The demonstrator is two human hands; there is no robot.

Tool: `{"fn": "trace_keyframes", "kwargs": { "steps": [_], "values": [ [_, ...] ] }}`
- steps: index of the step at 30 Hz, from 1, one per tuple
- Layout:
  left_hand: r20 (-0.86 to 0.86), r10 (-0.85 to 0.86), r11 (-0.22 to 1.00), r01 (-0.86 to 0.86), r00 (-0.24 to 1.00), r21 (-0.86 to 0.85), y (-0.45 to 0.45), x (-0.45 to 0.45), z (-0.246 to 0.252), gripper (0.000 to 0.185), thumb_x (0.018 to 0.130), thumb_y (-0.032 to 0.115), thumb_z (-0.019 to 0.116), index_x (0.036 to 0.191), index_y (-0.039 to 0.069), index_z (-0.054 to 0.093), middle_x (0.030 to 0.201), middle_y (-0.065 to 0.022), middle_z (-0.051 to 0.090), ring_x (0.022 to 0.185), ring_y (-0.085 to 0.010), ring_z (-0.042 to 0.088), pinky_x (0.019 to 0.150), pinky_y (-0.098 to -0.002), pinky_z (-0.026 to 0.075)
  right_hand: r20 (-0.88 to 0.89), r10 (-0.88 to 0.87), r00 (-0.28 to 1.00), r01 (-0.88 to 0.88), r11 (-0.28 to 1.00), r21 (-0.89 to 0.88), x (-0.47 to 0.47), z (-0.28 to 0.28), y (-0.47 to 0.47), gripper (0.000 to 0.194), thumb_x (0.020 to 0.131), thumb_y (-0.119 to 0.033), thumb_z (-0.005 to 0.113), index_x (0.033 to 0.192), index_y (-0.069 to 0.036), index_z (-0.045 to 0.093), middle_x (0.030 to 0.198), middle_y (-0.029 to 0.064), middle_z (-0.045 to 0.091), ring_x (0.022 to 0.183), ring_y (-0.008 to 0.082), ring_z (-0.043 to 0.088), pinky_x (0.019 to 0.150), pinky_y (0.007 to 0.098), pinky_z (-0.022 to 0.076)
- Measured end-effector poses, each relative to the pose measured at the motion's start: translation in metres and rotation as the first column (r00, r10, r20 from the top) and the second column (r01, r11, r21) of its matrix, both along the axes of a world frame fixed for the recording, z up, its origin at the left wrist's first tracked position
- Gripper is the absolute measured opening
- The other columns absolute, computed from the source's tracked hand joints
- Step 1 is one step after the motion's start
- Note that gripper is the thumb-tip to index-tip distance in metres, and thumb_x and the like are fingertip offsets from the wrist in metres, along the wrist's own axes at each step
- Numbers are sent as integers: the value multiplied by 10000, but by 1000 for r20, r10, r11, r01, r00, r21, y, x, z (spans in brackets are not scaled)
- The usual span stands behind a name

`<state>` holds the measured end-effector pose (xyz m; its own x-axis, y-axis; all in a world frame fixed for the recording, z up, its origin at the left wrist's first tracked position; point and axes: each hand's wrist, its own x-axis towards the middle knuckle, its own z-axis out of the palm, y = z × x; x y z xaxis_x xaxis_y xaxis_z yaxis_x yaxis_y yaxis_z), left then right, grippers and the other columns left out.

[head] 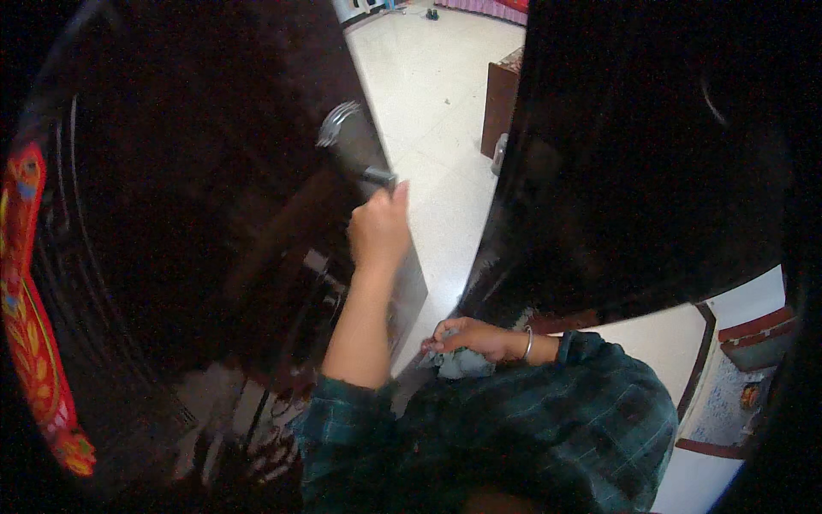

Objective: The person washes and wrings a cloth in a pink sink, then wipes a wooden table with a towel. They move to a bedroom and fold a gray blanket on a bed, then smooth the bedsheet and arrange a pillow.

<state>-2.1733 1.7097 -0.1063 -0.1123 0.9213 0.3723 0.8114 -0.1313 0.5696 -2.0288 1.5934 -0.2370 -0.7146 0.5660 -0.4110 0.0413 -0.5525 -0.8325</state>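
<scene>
A dark, glossy door leaf point(212, 160) fills the left of the view. My left hand point(380, 228) is closed at its free edge, around a metal door handle point(380, 175) whose end shows just above the fist. The fingers' far side is hidden. Lower and to the right, my right hand point(478, 340), with a metal bangle point(528, 344) at the wrist, holds a crumpled grey cloth point(465, 364). A second dark leaf or panel point(616, 160) stands on the right, with a gap between the two.
Pale tiled floor point(424, 128) shows through the gap. Beyond it stands a brown wooden piece of furniture point(499, 106), and a pink curtain or cloth point(494, 9) hangs far back. A red patterned strip point(32, 334) runs along the left rim.
</scene>
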Motion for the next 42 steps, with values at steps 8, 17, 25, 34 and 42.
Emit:
{"fn": "trace_keyframes", "kwargs": {
  "steps": [8,17,25,34,42],
  "values": [
    [-253,322,929,-356,912,-102,27,-33,-9,415,844,388,407,831,-4,543,813,-247,571,764,-418,544,659,-477,425,-175,-60,983,56,998,-31,68,-3,39,177,737,-28,541,907,-48,496,1043,105,549,936,167,503,796,267,412],
    [-272,448,889,-456,852,33,49,-154,-25,383,834,381,438,878,21,560,824,-209,580,746,-360,562,644,-403,431,100,-584,805,590,806,-43,96,-34,56,148,775,-93,552,896,-8,567,878,76,586,809,135,546,738,249,433],
    [243,691,641,-732,681,230,145,-234,-36,361,870,354,420,1084,82,522,987,-103,577,908,-214,551,713,-371,462,46,-877,478,853,452,-261,16,-123,239,83,781,-62,505,852,-25,525,792,81,552,710,161,553,619,289,473],
    [481,-224,916,351,848,-192,364,-168,-129,334,824,96,484,1148,31,445,1094,-93,491,846,-154,546,665,-260,466,-154,-920,360,792,389,-471,5,-72,380,206,793,-50,470,998,-34,476,948,106,538,877,221,551,773,372,466],
    [413,-744,445,850,525,-281,483,-6,-163,452,723,17,590,1144,68,433,1036,-73,473,907,-166,484,684,-254,456,-441,-779,446,700,611,-370,4,-70,558,503,775,34,430,1255,-40,298,1136,157,433,1030,236,462,893,370,383]
  ]
}}
